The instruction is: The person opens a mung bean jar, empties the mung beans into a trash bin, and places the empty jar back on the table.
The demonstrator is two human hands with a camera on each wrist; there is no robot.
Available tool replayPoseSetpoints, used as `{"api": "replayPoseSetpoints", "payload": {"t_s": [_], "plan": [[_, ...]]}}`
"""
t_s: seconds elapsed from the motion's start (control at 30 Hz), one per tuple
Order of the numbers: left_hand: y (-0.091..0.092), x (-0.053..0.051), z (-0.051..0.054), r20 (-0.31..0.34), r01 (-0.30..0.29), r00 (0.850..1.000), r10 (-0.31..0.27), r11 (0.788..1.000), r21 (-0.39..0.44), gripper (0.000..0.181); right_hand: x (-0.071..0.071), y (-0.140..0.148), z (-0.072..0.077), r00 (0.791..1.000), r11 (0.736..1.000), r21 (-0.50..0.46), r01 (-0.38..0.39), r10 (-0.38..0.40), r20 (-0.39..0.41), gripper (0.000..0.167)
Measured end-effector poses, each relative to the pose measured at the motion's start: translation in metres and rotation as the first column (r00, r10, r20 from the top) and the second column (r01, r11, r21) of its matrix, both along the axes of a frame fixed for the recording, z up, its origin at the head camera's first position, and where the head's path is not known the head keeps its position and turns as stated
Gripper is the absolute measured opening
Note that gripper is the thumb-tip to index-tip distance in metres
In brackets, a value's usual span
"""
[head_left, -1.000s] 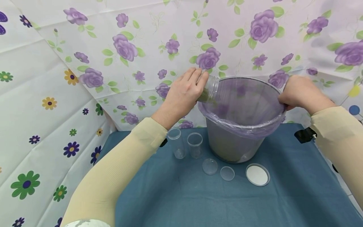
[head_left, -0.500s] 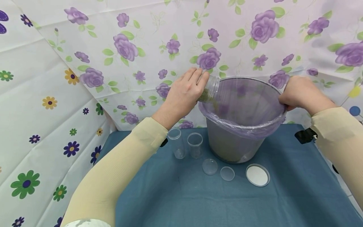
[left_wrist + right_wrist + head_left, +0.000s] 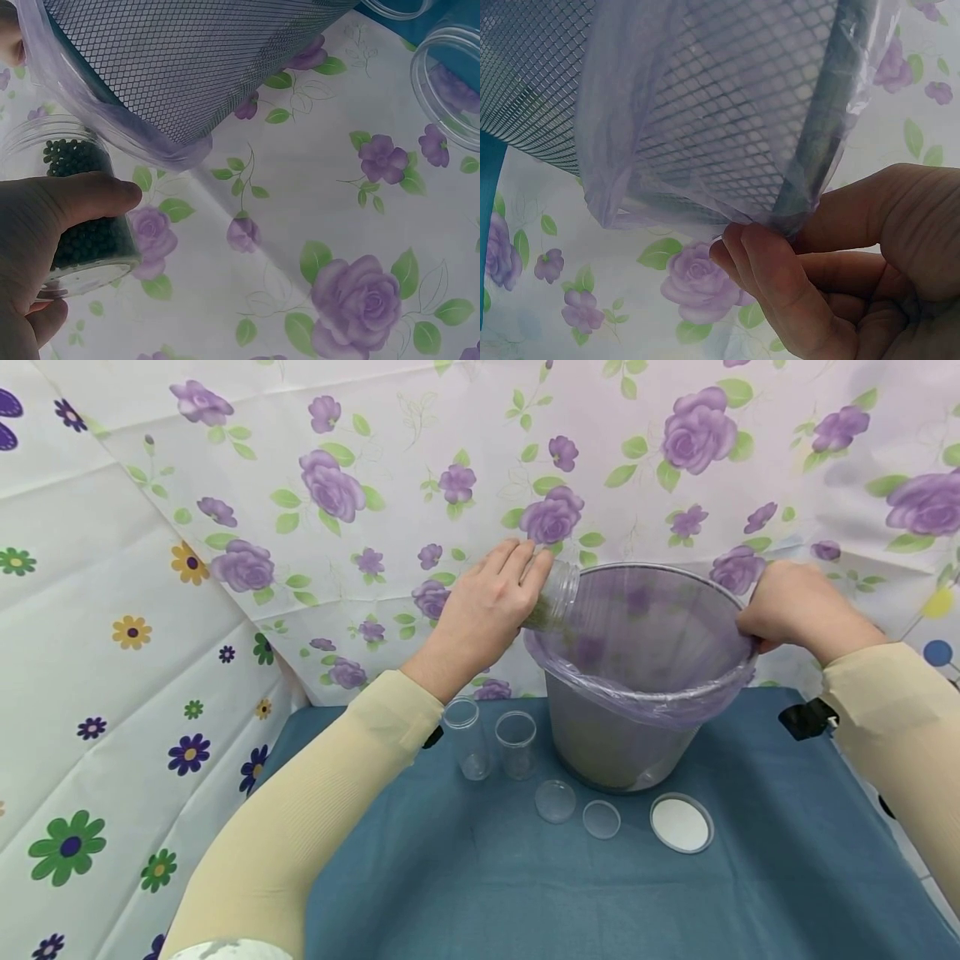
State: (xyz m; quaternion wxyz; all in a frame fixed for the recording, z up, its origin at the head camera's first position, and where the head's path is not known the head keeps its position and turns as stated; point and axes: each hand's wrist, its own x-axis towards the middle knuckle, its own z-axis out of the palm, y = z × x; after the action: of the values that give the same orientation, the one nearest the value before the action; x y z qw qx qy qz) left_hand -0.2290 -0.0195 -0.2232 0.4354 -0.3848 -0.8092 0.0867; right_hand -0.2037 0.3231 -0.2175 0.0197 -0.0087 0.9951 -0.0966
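My left hand [image 3: 491,597] grips a clear jar [image 3: 562,595], tipped on its side with its mouth at the left rim of a wire-mesh bin [image 3: 615,743]. Small round green beans [image 3: 88,244] lie inside the jar, and the left wrist view shows the thumb across its side. A thin purple bag [image 3: 637,689] lines the bin and folds down over its rim. On the far side, my right hand [image 3: 802,606] pinches the bin's rim together with the bag; the right wrist view shows thumb and fingers there. The bin's bottom is hidden.
Two clear uncapped jars [image 3: 467,739] stand left of the bin on the blue cloth [image 3: 540,893]. In front of the bin lie two clear lids [image 3: 555,801] and a larger white-faced lid [image 3: 681,823]. A flowered sheet [image 3: 375,460] hangs behind.
Both hands and the bin stay nearly still. Half a second ago green beans showed loosely tumbling at the jar's mouth; now they look more settled inside it.
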Motion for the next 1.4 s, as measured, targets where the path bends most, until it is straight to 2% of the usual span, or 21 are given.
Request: {"api": "replayPoseSetpoints", "payload": {"t_s": [0.37, 0.97, 1.4], "plan": [[0.0003, 0.001, 0.0017, 0.006, 0.009, 1.0, -0.009, 1.0, -0.008, 0.034, -0.0008, -0.0012, 0.0007, 1.0, 0.999, 0.052, -0.015, 0.016, -0.007, 0.024], [-0.0015, -0.0009, -0.0006, -0.005, 0.007, 1.0, -0.007, 1.0, -0.024, 0.036, -0.0002, -0.0012, -0.0004, 1.0, 1.0, 0.027, 0.001, -0.001, 0.004, 0.023], [-0.0015, -0.0004, -0.0002, -0.009, -0.001, 1.0, 0.001, 0.999, -0.033, 0.037, -0.0003, -0.0014, -0.0006, 1.0, 0.999, 0.044, -0.004, 0.004, -0.005, 0.023]]}}
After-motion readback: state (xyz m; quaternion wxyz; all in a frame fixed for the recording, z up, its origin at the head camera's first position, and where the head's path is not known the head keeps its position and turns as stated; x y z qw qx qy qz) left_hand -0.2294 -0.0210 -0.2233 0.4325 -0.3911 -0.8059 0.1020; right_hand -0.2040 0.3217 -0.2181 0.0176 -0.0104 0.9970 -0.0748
